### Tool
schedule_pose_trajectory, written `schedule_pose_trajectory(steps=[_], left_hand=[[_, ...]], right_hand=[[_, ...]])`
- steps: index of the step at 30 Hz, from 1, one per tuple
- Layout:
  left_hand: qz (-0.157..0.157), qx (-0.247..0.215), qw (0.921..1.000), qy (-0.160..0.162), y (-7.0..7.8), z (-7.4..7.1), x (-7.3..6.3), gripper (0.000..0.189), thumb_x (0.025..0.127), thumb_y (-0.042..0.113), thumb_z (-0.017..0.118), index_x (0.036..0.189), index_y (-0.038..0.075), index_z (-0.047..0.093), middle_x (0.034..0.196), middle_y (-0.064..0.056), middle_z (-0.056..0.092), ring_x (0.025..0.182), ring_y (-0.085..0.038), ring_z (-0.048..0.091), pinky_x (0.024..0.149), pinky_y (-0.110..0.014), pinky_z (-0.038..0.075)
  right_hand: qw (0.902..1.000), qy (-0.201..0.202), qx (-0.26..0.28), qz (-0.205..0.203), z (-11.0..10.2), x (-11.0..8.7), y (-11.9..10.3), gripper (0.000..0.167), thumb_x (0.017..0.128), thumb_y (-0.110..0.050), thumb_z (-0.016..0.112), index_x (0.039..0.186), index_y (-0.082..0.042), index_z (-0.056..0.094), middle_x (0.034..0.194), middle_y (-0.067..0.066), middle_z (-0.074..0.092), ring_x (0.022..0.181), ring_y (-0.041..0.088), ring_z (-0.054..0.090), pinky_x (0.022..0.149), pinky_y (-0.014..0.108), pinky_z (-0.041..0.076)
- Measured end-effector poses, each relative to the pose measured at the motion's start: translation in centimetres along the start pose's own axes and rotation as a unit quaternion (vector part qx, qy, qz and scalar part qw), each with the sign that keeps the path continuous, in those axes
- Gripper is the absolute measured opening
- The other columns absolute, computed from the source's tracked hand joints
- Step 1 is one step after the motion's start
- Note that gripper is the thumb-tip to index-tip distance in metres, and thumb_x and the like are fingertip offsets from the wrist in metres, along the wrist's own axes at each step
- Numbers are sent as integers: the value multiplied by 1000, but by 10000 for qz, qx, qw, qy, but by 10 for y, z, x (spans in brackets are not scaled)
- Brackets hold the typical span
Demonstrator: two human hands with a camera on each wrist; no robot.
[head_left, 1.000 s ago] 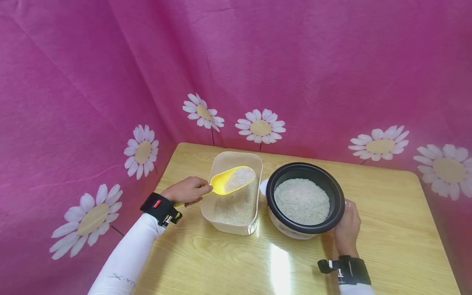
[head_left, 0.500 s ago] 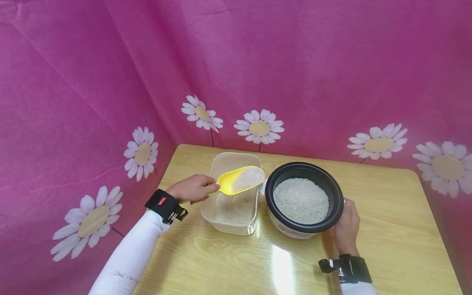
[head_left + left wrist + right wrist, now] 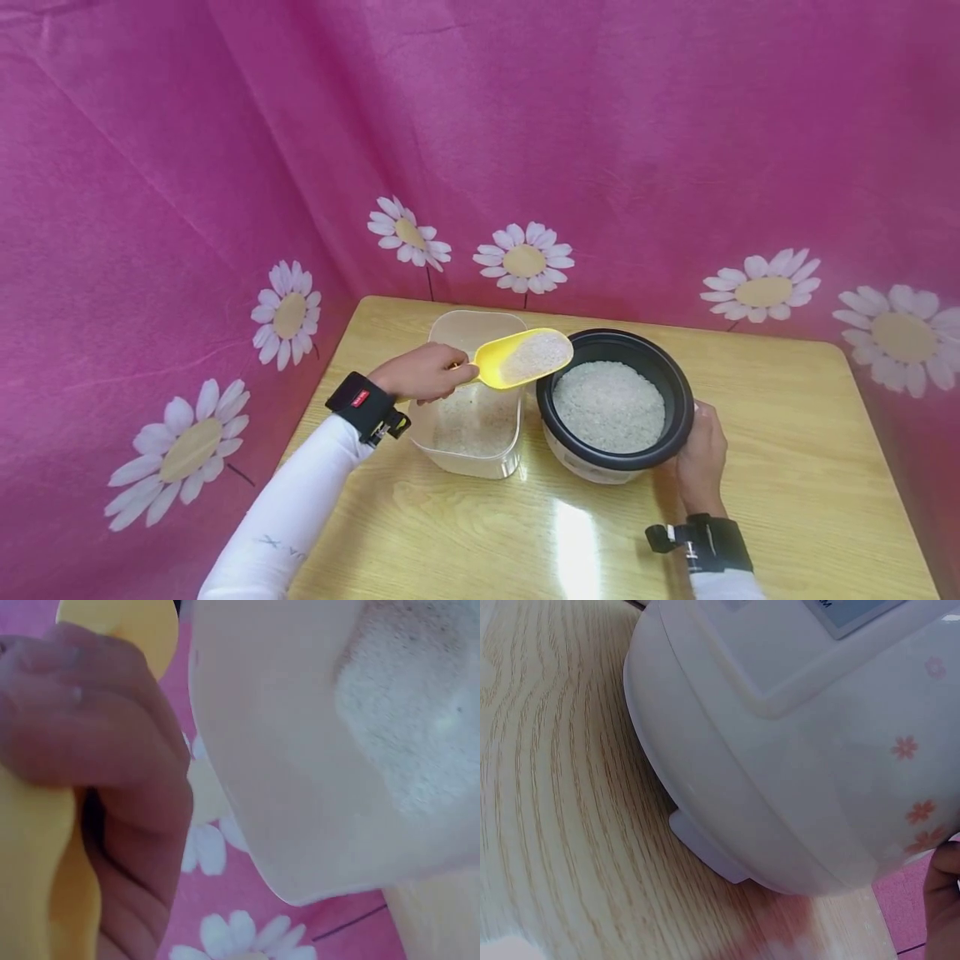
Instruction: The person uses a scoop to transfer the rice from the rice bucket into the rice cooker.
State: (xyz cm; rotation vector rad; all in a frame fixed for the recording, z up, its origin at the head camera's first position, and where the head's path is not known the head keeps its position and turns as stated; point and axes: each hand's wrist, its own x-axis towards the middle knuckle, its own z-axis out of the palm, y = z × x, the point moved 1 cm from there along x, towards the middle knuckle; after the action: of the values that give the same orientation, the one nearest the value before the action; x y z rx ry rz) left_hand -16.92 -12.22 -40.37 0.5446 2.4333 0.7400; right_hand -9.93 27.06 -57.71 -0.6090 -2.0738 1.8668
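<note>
My left hand grips the handle of a yellow scoop heaped with rice. The scoop is raised, its tip overlapping the left rim of a rice cooker in the head view. Below the hand stands a translucent plastic bin with rice in its bottom. The cooker is white with small flowers, and its black inner pot holds a broad bed of rice. At the cooker's right side my right hand holds its side handle, the fingers partly hidden. Fingertips show by the cooker's wall in the right wrist view.
Bin and cooker stand side by side on a light wooden table. A pink curtain printed with white daisies hangs behind and along the left. A bright reflection lies on the tabletop in front.
My left hand has carried the loaded scoop rightward, from over the bin to the cooker's left rim. The right hand stays on the cooker's side.
</note>
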Motion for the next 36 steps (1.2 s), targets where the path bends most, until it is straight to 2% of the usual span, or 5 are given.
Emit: schedule_pose_trajectory(steps=[5,13,21,29,36], left_hand=[[-50,139,9998,152,16,3,8,30,104,39,52,108,13,67,65,2,51,51,-15,48,47,-24,41],[156,613,9972,401,34,9,20,30,103,37,53,103,12,69,65,3,50,54,-14,50,52,-24,40],[472,1248,9884,729,45,18,28,29,102,33,54,90,9,66,65,4,48,58,-11,46,56,-22,35],[438,1424,9856,795,59,28,32,27,101,35,54,91,12,64,64,5,49,55,-11,47,53,-23,35],[644,1998,9736,895,69,37,34,26,101,36,54,88,13,60,64,5,49,54,-9,46,50,-22,32]], right_hand=[[9999,-60,-63,-141,0,1,2,43,110,-49,30,111,-24,65,89,-15,61,85,6,55,77,16,42],[9995,-241,-150,-166,-1,1,1,44,111,-50,27,114,-25,63,90,-14,59,86,6,55,78,17,42],[9992,-205,-185,-278,-2,2,3,46,111,-50,26,114,-23,64,92,-14,60,89,6,55,79,15,42],[9996,-189,-37,-193,-3,1,4,46,110,-50,27,115,-23,64,92,-14,60,90,7,55,81,16,42],[9998,-193,38,-68,-2,1,5,44,110,-50,28,115,-24,64,94,-14,59,91,7,54,81,16,41]])
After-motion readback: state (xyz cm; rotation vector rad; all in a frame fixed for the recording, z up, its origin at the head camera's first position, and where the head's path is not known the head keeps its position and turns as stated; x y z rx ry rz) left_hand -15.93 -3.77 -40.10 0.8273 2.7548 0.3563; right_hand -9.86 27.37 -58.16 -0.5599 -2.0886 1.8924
